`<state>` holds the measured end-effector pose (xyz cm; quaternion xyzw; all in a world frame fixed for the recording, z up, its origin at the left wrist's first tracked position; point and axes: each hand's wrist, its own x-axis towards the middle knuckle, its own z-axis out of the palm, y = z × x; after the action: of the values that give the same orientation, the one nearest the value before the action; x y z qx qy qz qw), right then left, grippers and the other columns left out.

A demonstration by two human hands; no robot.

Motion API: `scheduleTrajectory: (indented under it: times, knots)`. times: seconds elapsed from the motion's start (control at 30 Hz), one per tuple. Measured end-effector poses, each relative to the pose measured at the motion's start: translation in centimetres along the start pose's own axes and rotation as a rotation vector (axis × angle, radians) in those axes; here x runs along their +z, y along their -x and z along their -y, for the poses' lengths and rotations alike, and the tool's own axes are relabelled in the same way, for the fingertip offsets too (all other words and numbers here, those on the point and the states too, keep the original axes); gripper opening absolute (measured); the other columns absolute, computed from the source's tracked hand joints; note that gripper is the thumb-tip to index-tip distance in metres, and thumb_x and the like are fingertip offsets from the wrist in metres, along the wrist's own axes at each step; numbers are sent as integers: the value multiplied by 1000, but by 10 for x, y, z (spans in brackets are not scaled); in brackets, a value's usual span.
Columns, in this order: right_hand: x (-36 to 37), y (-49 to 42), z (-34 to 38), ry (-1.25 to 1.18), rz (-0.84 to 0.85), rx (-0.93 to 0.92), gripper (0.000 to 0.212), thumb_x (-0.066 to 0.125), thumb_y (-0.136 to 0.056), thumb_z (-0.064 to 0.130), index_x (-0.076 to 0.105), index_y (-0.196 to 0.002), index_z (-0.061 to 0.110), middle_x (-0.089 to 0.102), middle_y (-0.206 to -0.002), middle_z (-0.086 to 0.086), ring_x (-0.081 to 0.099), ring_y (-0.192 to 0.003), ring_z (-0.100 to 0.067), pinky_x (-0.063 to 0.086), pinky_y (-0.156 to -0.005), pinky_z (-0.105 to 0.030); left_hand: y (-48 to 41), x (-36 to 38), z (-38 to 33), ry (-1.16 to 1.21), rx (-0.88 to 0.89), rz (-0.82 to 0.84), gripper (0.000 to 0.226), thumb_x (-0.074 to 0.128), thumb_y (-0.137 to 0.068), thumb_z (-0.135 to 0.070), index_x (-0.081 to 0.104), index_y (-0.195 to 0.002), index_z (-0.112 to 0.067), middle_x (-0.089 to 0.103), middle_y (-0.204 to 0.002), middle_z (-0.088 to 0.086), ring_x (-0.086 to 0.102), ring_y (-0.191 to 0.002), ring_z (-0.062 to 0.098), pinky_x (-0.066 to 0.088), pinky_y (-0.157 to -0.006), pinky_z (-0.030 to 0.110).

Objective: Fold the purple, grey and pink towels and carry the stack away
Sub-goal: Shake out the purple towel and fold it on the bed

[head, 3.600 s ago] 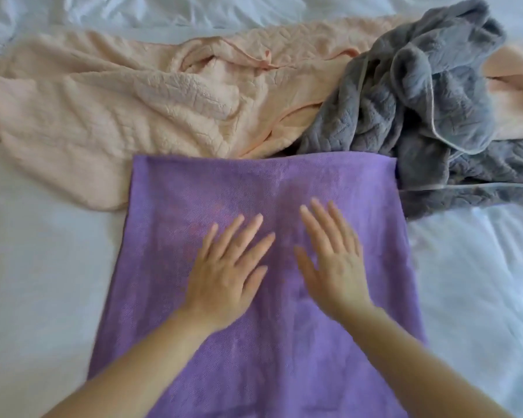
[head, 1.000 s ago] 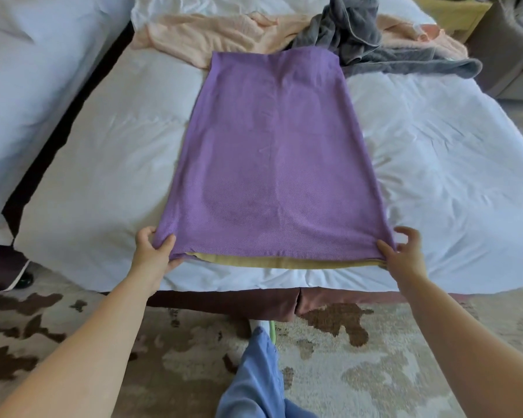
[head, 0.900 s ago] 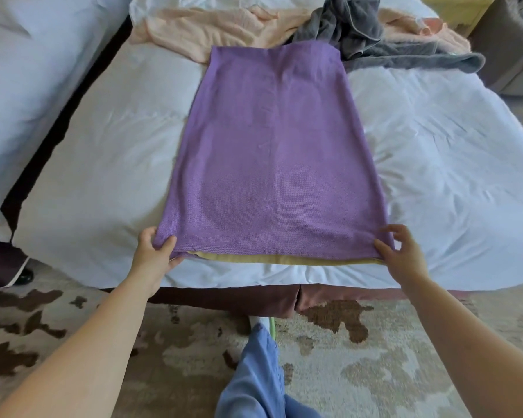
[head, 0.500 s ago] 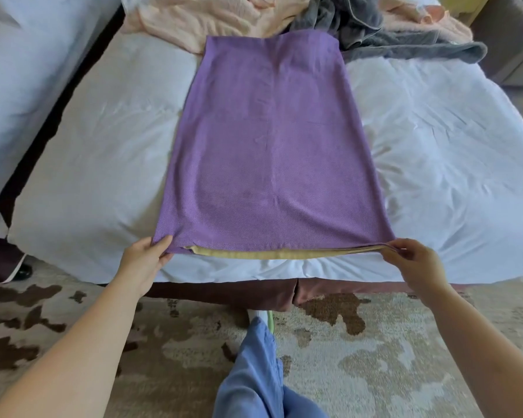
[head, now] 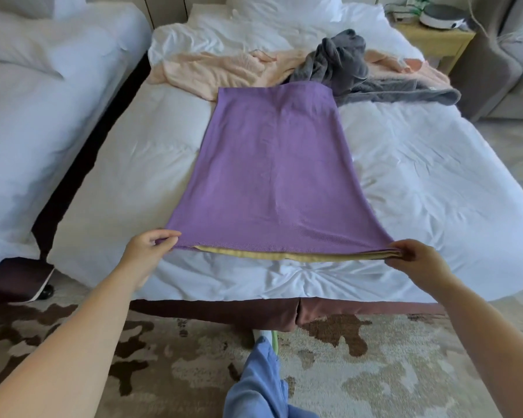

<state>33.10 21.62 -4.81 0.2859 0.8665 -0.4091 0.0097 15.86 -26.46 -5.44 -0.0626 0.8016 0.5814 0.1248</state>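
Note:
The purple towel (head: 272, 164) lies lengthwise on the white bed (head: 435, 191), folded double, with a yellow underside showing along its near edge. My left hand (head: 147, 248) pinches the near left corner. My right hand (head: 414, 256) pinches the near right corner, where the layers bunch together. The near edge is lifted slightly off the sheet. Beyond the purple towel's far end, the pink towel (head: 212, 70) lies spread and crumpled, and the grey towel (head: 341, 63) is heaped on top of it to the right.
A second white bed (head: 37, 116) stands to the left across a dark gap. A yellow bedside table (head: 435, 37) with a round white device is at the back right, beside a grey armchair (head: 501, 70). Patterned carpet and my blue trouser leg (head: 260, 384) lie below.
Earlier both palms lay flat on the purple towel; now I stand back at the bed's foot, gripping its near corners. Over the last second the near edge has drawn slightly towards me.

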Motion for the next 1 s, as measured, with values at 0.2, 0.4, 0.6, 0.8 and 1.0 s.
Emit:
scheduleTrajectory:
  times: [0.2, 0.4, 0.6, 0.8, 1.0]
  knots:
    - [-41, -20, 57, -7, -112, -65, 8, 71, -82, 14, 65, -87, 16, 65, -73, -9, 61, -73, -27, 41, -59, -28, -15, -10, -70, -306, 143, -68, 48, 83, -61, 4, 69, -106, -2, 50, -127, 20, 56, -112, 32, 41, -100, 33]
    - [-76, -89, 117, -63, -255, -154, 9, 69, -83, 9, 65, -90, 13, 55, -100, -2, 58, -69, -21, 40, -57, -8, -83, -10, -138, -393, 363, -136, 20, 79, -70, 1, 70, -83, -10, 61, -88, 2, 57, -84, 6, 35, -67, -4]
    - [-83, -217, 170, -219, -222, -61, 6, 63, -86, 6, 66, -88, 11, 64, -74, -10, 64, -57, -17, 49, -49, -23, -210, 12, -192, -204, 246, -120, 14, 70, -84, -10, 68, -97, -16, 67, -83, 4, 58, -69, 16, 48, -64, 20]
    - [-59, -365, 194, -346, -238, -19, 22, 56, -90, 1, 61, -80, 20, 64, -77, -9, 67, -50, -13, 57, -54, -20, -362, 54, -217, -239, 226, -194, 10, 68, -85, -17, 66, -95, -19, 65, -85, 0, 58, -76, 16, 43, -65, 12]
    - [-36, -478, 206, -322, -296, 34, 10, 56, -89, 3, 59, -88, 12, 63, -73, -5, 64, -48, -2, 55, -57, -20, -476, 94, -231, -283, 181, -236, 12, 67, -85, -17, 65, -97, -15, 61, -86, 3, 53, -77, 20, 42, -68, 19]
